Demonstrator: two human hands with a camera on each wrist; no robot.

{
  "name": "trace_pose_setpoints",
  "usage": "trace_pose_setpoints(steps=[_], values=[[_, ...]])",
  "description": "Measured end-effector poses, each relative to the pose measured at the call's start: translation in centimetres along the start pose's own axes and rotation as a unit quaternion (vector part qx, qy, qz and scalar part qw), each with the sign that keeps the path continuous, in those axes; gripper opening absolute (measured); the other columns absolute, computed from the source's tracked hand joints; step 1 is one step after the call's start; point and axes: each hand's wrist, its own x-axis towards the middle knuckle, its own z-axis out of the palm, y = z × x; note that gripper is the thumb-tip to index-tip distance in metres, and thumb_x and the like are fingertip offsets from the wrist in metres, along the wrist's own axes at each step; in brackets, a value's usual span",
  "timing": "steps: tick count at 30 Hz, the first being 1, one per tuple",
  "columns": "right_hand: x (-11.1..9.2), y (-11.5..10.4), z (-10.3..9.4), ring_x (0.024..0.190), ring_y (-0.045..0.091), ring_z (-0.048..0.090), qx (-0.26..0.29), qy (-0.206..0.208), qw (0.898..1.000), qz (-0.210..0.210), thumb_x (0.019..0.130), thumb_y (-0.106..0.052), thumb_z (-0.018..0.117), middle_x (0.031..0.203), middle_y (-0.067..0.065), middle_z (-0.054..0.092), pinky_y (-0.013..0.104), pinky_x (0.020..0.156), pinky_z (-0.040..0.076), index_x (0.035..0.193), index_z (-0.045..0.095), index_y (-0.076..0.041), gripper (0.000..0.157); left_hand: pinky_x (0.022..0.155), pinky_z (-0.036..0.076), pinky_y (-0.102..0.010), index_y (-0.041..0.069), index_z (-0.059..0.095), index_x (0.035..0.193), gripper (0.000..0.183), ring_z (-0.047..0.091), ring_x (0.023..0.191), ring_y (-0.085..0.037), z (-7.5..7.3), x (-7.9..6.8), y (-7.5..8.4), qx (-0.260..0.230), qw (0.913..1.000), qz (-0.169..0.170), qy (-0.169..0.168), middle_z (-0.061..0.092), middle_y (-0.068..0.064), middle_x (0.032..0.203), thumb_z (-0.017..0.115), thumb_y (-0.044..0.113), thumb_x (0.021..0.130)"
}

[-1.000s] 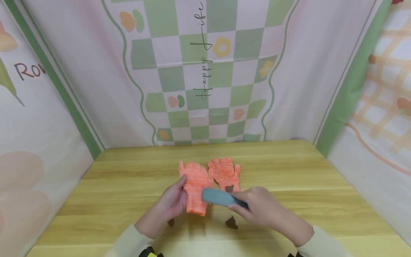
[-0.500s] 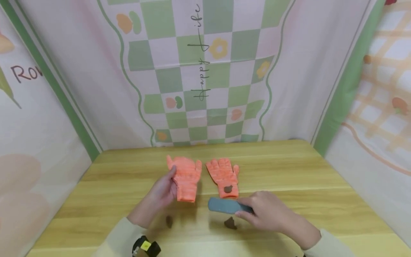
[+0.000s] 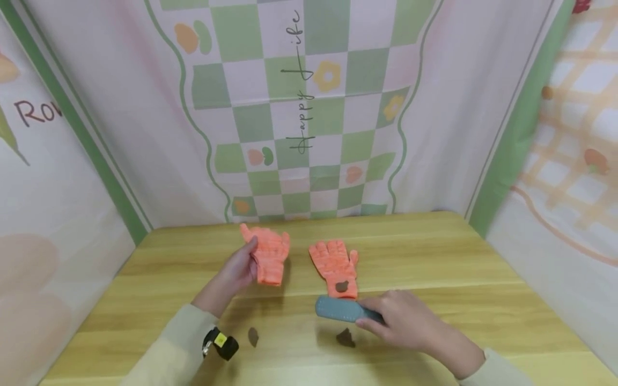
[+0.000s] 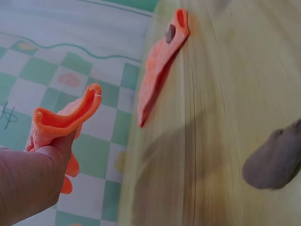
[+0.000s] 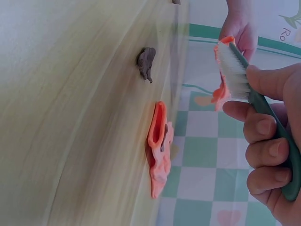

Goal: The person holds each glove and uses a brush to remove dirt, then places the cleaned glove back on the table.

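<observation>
My left hand [image 3: 243,266] pinches an orange knit glove [image 3: 270,254] by its side, holding it above the table at the left. In the left wrist view the open cuff of that glove [image 4: 66,120] faces the camera. A green-handled brush [image 5: 277,122] with white bristles [image 5: 233,70] is gripped in my right hand [image 3: 403,321]; in the head view its blue-green back [image 3: 338,309] faces up. A second orange glove [image 3: 334,262] lies flat on the table, fingers pointing away, with a brown lump [image 3: 341,286] on its cuff. The brush head hovers just in front of that cuff.
Two more brown pieces lie on the wooden table [image 3: 410,257]: a jagged piece [image 3: 345,338] in front of the brush and a smaller piece [image 3: 253,336] near the left wrist. A patterned curtain [image 3: 309,107] hangs behind the table.
My left hand has carried its glove left and away from the brush, towards the back of the table. The brush has come off that glove and moved slightly right and down.
</observation>
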Motion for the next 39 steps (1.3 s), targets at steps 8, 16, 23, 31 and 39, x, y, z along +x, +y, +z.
trace_pose_setpoints(steps=[8, 16, 23, 31, 39], values=[[-0.1, 0.0, 0.0, 0.046, -0.005, 0.03, 0.002, -0.004, 1.0, 0.007, 0.097, -0.043, 0.057, 0.057, -0.018, 0.039, 0.017, 0.048, 0.038, 0.109, 0.071, 0.0, 0.047, 0.064, 0.046, -0.018, 0.005, 0.044, 0.117, 0.03, 0.054, 0.07, -0.003, -1.7, 2.9, -1.3, 0.046, 0.9974, 0.013, 0.055, 0.056, 0.003, 0.081, 0.029, 0.029, 0.108], [0.0, 0.1, 0.1, 0.047, -0.005, 0.03, 0.005, -0.016, 1.0, 0.011, 0.097, -0.044, 0.056, 0.057, -0.018, 0.039, 0.017, 0.049, 0.038, 0.109, 0.071, -0.002, 0.047, 0.064, 0.048, -0.027, -0.009, 0.046, 0.128, 0.05, 0.054, 0.066, -0.008, -4.2, 5.3, -2.8, 0.067, 0.9972, 0.007, -0.031, 0.06, 0.0, 0.08, 0.031, 0.034, 0.107], [0.1, 0.1, 0.0, 0.047, -0.005, 0.032, 0.004, -0.025, 1.0, 0.012, 0.097, -0.045, 0.056, 0.06, -0.019, 0.042, 0.018, 0.051, 0.038, 0.106, 0.071, -0.004, 0.045, 0.069, 0.052, -0.026, -0.015, 0.034, 0.134, 0.05, 0.062, 0.077, -0.014, -2.5, 3.9, -2.5, 0.072, 0.9959, -0.033, 0.044, 0.063, -0.009, 0.088, 0.024, 0.026, 0.108], [0.0, 0.1, 0.0, 0.047, -0.005, 0.031, 0.011, -0.034, 0.999, 0.014, 0.098, -0.045, 0.055, 0.059, -0.018, 0.041, 0.018, 0.051, 0.039, 0.107, 0.071, -0.004, 0.046, 0.072, 0.054, -0.028, -0.008, 0.028, 0.145, 0.049, 0.063, 0.086, -0.017, -3.0, 4.0, -3.1, 0.05, 0.9957, -0.054, 0.057, 0.062, -0.014, 0.108, 0.024, 0.025, 0.108], [0.1, 0.2, 0.3, 0.047, -0.005, 0.032, 0.015, -0.029, 0.999, 0.0, 0.098, -0.045, 0.055, 0.059, -0.019, 0.041, 0.017, 0.048, 0.037, 0.096, 0.07, -0.012, 0.037, 0.085, 0.051, -0.031, -0.01, 0.028, 0.138, 0.042, 0.058, 0.092, -0.017, -3.1, 3.9, -3.3, 0.104, 0.9883, -0.072, 0.086, 0.055, -0.013, 0.108, 0.024, 0.019, 0.108]])
